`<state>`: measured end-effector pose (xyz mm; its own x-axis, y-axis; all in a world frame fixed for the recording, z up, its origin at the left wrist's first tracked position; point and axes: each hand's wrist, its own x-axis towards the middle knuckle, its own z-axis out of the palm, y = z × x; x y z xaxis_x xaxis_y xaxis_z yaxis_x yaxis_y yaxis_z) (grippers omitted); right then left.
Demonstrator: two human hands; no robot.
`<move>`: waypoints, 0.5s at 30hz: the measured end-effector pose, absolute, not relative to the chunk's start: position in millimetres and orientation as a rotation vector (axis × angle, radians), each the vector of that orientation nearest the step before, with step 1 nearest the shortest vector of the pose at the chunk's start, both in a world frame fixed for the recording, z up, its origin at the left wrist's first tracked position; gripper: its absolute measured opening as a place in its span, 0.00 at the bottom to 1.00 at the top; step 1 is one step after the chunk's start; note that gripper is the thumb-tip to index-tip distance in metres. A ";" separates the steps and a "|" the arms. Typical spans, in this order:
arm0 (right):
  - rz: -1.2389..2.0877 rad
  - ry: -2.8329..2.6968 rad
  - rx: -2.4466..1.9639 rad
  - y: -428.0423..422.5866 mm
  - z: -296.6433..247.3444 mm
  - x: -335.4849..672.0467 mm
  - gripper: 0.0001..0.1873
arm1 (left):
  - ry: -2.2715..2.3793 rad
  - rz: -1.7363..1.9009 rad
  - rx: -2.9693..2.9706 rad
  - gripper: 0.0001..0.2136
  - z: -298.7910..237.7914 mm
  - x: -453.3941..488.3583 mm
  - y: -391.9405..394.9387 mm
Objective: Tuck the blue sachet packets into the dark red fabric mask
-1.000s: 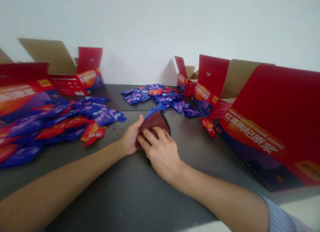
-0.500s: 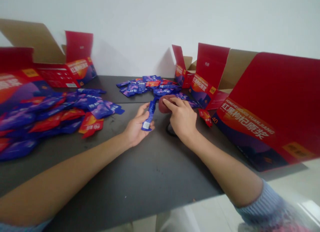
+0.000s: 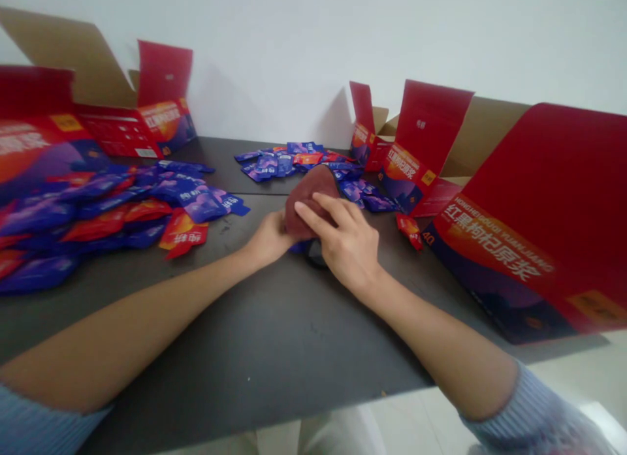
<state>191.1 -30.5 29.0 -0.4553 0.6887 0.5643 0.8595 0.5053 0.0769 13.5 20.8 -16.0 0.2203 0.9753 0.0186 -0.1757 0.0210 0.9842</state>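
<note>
My right hand (image 3: 345, 246) is closed on a maroon, rounded object with a black edge (image 3: 313, 194), its fingers lying across the maroon face. A dark, rounded part (image 3: 316, 254) shows below those fingers. Close against it on the left is my left hand (image 3: 272, 238), fingers mostly hidden behind the maroon object. A blue sachet (image 3: 297, 247) is in the left hand, with only a small blue edge peeking out below. Whether the maroon object touches the sachet, I cannot tell.
Blue and red sachets (image 3: 200, 200) lie heaped on the left of the dark table (image 3: 235, 370). A smaller sachet pile (image 3: 264, 164) is at the back. Open red cartons stand at left (image 3: 166, 125) and right (image 3: 529, 220). One red sachet (image 3: 409, 230) lies beside the right cartons.
The maroon object in my right hand has moved left and tilted up, over the blue sachet in my left hand, which it now mostly covers. The camera view has shifted slightly.
</note>
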 end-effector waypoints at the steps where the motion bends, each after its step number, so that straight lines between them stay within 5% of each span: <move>1: -0.479 -2.344 -1.286 -29.6 23.3 186.7 0.28 | 0.943 1.154 1.245 0.13 -17.8 10.6 23.2; 4: -0.433 -2.440 -1.317 -25.5 12.5 176.9 0.27 | 0.935 1.250 1.482 0.11 -21.5 4.3 28.3; 10: -0.371 -2.417 -1.418 -20.5 21.2 179.1 0.27 | 0.678 1.099 1.145 0.28 -6.3 6.7 16.3; 15: -0.409 -2.352 -1.527 -37.1 32.1 176.2 0.24 | 0.560 0.870 0.916 0.26 7.0 1.7 13.0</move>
<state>176.2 -37.1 32.1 -0.3863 0.8296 0.4032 0.9170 0.3926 0.0708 1.7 13.0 7.0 0.5447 0.8365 -0.0597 -0.3998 0.3216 0.8583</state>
